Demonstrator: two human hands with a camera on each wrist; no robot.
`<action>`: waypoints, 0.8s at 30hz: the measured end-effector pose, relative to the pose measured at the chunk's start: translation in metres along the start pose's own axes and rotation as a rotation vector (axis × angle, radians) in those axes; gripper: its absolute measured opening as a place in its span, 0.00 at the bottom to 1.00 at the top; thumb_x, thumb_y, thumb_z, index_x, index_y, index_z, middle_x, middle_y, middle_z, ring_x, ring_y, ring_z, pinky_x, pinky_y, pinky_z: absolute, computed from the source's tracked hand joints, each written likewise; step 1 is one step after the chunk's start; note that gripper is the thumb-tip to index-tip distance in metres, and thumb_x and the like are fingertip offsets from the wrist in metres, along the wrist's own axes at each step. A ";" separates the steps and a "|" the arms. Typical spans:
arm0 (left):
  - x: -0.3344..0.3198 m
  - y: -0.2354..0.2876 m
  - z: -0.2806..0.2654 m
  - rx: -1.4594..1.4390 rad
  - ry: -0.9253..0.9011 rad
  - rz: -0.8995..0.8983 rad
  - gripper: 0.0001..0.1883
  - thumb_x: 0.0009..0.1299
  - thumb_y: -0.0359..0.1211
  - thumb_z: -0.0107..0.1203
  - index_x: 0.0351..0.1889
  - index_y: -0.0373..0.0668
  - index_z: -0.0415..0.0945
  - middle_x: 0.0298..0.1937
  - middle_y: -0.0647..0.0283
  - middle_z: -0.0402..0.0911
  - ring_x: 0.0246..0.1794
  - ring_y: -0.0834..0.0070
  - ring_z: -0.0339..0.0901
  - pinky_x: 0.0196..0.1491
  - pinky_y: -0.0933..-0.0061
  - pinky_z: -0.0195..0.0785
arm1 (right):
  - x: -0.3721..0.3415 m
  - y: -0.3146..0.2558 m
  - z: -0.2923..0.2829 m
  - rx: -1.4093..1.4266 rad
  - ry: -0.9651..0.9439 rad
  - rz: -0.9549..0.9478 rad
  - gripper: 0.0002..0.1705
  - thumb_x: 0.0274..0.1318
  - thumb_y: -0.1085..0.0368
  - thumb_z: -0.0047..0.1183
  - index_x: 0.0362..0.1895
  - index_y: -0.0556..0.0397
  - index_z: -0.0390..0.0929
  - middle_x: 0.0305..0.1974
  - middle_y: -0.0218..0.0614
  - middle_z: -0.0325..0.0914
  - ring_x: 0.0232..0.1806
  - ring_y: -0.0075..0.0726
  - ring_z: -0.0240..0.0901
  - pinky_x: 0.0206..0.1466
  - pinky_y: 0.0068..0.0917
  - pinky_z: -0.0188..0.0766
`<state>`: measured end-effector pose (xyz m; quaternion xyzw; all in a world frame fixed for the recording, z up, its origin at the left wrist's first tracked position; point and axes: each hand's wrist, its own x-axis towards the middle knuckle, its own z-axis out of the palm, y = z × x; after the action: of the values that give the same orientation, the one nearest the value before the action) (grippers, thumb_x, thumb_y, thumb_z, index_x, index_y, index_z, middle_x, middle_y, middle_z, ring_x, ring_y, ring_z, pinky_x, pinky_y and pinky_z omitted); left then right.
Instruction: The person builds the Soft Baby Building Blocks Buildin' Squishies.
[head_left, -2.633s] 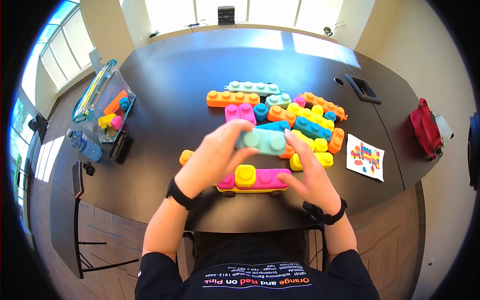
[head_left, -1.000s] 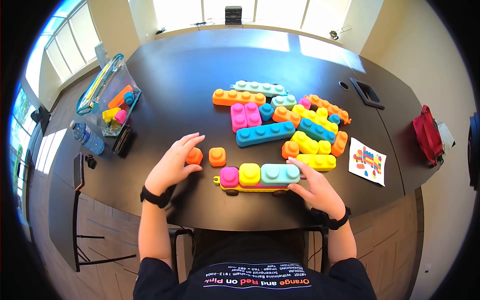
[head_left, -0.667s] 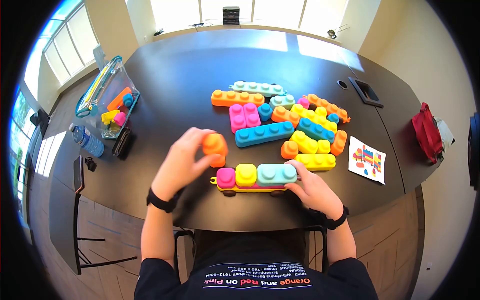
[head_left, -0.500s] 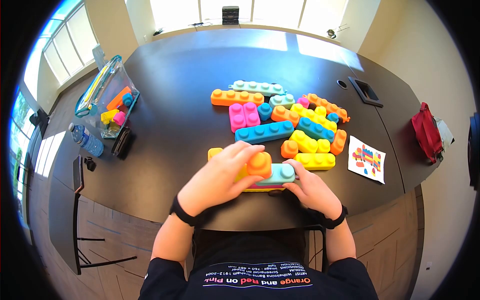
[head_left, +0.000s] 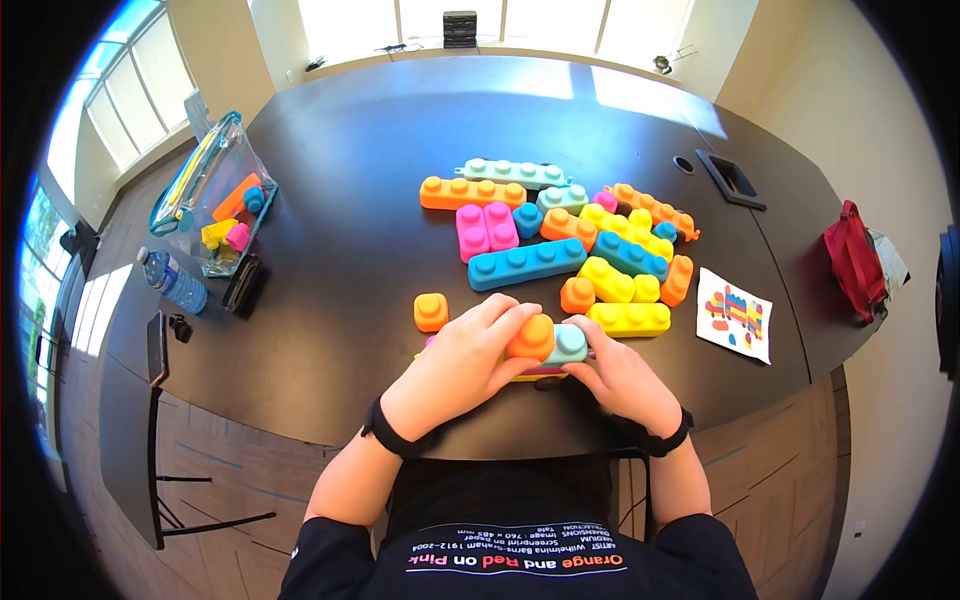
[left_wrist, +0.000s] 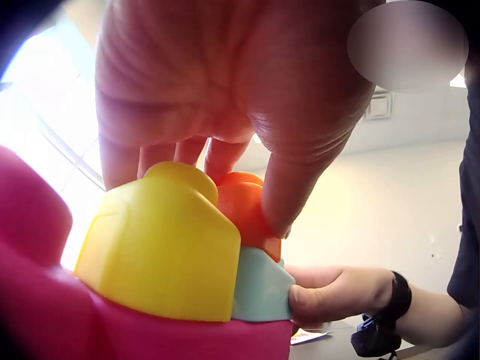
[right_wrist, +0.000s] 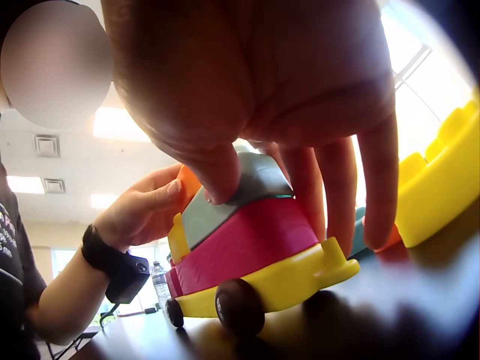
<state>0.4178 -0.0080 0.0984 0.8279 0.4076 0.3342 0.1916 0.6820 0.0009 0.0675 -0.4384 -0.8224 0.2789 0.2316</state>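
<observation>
An orange block (head_left: 532, 337) sits over the left part of the light-teal block (head_left: 570, 343), pinched between the thumb and fingers of the left hand (head_left: 455, 360). The right hand (head_left: 630, 385) grips the right end of the light-teal block, thumb on the near side in the right wrist view. Beneath lies a magenta block (right_wrist: 247, 244) on a yellow wheeled base (right_wrist: 296, 277). A yellow block (left_wrist: 161, 244) stands beside the light-teal one in the left wrist view. The left hand hides much of the stack's left part in the head view.
Another orange block (head_left: 431, 312) lies behind the left hand. Beyond are loose blocks, among them a long blue one (head_left: 527, 265) and a yellow one (head_left: 628, 319). A picture sheet (head_left: 735, 315) and red bag (head_left: 856, 262) lie right; a clear bag (head_left: 215, 200) and bottle (head_left: 172, 281) stand left.
The light-teal block came down onto the wheeled stack. The left hand let go of it, took an orange block from the table and carried it right, onto the light-teal block. The right hand stayed near that end.
</observation>
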 end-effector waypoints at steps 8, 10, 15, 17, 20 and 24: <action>-0.019 -0.086 -0.043 0.214 0.028 -0.194 0.30 0.66 0.29 0.69 0.67 0.37 0.74 0.61 0.48 0.79 0.60 0.49 0.79 0.63 0.59 0.74 | 0.001 -0.004 -0.003 -0.037 -0.018 0.007 0.32 0.71 0.55 0.60 0.72 0.50 0.64 0.53 0.58 0.81 0.54 0.69 0.79 0.53 0.53 0.78; -0.022 -0.097 -0.042 0.183 -0.016 -0.204 0.27 0.66 0.30 0.69 0.63 0.38 0.75 0.58 0.50 0.80 0.58 0.49 0.80 0.61 0.58 0.75 | 0.002 -0.002 -0.002 -0.042 -0.018 0.005 0.32 0.71 0.55 0.60 0.72 0.50 0.64 0.53 0.58 0.81 0.54 0.70 0.79 0.52 0.53 0.78; -0.018 -0.109 -0.043 0.178 -0.156 -0.211 0.21 0.66 0.30 0.69 0.55 0.38 0.76 0.52 0.51 0.82 0.54 0.49 0.81 0.56 0.58 0.77 | 0.002 -0.004 -0.003 -0.013 -0.038 0.040 0.33 0.69 0.57 0.63 0.72 0.52 0.65 0.56 0.57 0.81 0.58 0.67 0.78 0.57 0.50 0.78; -0.009 -0.097 -0.050 0.151 -0.036 -0.136 0.20 0.66 0.29 0.69 0.55 0.38 0.77 0.53 0.53 0.82 0.52 0.53 0.82 0.56 0.60 0.77 | 0.003 -0.004 -0.007 -0.015 0.071 -0.155 0.38 0.65 0.58 0.68 0.73 0.53 0.67 0.63 0.54 0.78 0.65 0.60 0.77 0.65 0.44 0.75; 0.013 -0.052 -0.059 0.040 0.146 0.006 0.21 0.66 0.28 0.70 0.56 0.38 0.77 0.53 0.55 0.81 0.51 0.58 0.82 0.56 0.63 0.77 | 0.009 -0.009 -0.020 0.052 0.248 -0.202 0.42 0.60 0.59 0.72 0.75 0.54 0.67 0.69 0.50 0.75 0.70 0.52 0.74 0.72 0.40 0.70; 0.034 0.001 -0.049 -0.007 0.132 0.220 0.27 0.68 0.29 0.70 0.65 0.40 0.77 0.55 0.53 0.80 0.54 0.55 0.80 0.59 0.63 0.76 | 0.026 -0.030 -0.034 0.077 0.303 -0.327 0.43 0.60 0.62 0.72 0.75 0.54 0.67 0.68 0.48 0.76 0.69 0.50 0.75 0.71 0.41 0.71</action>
<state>0.3987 0.0205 0.1467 0.8431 0.3249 0.4085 0.1291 0.6726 0.0177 0.1154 -0.3268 -0.8272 0.1995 0.4112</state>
